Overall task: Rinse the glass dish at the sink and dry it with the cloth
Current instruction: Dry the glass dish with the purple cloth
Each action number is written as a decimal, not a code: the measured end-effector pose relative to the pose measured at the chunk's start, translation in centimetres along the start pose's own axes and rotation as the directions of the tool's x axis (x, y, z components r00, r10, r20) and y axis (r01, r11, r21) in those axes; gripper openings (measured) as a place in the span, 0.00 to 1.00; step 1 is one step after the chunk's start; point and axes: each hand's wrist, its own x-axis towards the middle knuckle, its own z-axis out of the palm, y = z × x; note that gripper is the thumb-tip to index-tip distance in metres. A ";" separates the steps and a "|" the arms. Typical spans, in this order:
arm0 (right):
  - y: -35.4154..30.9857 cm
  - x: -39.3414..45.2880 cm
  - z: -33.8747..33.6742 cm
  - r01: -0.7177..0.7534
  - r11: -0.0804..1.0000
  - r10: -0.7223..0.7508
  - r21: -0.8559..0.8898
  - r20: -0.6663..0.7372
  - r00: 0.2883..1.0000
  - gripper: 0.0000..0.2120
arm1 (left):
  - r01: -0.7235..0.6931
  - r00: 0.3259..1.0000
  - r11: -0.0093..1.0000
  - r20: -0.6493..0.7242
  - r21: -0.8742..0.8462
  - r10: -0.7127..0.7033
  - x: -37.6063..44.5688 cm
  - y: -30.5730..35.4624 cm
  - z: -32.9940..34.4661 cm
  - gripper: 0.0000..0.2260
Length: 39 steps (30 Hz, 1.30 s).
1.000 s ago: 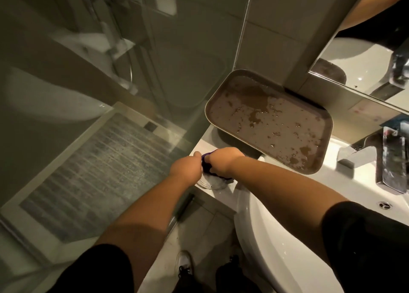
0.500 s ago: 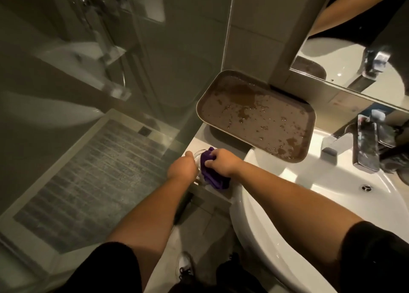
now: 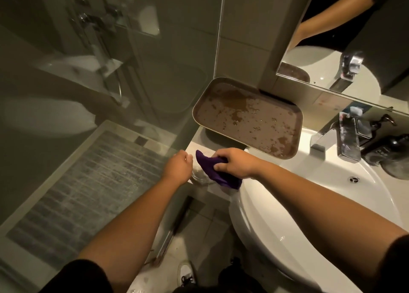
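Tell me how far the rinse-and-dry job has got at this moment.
Rinsing looks done: the glass dish sits on the ledge beside the sink, not under the tap. Drying is in hand: the left hand steadies the dish, and the right hand grips the purple cloth against it. Left: finishing the wipe.

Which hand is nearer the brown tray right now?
Right. The right hand, gripping the purple cloth, sits just below the brown tray's front edge. The left hand is further off to the left, by the glass dish.

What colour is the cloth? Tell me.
Purple; the cloth shows in the head view, held by the right hand.
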 end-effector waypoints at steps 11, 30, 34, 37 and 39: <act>3.0 -3.4 0.6 -0.171 0.925 0.227 0.340 -0.134 0.965 0.02 | 0.159 0.967 0.959 0.159 0.235 -0.199 0.9 1.0 3.0 0.20; 1.3 -3.6 -4.7 0.153 0.968 -0.118 0.199 -0.181 0.976 0.05 | -0.037 0.985 0.891 0.133 -0.452 0.108 -4.8 3.0 -4.8 0.07; -0.5 -3.6 -5.2 0.104 0.808 -0.114 0.580 -0.018 0.993 0.09 | -0.178 0.971 0.921 0.090 -0.346 0.221 -6.0 5.5 -7.1 0.10; -0.7 -4.2 -5.4 0.053 0.543 -0.175 0.838 0.051 0.983 0.13 | -0.200 0.965 0.933 0.106 -0.300 0.241 -6.5 7.0 -8.7 0.09; -0.7 -4.4 -5.5 0.099 0.534 -0.235 0.840 0.035 0.971 0.17 | -0.211 0.964 0.948 0.107 -0.239 0.242 -6.6 8.0 -9.4 0.07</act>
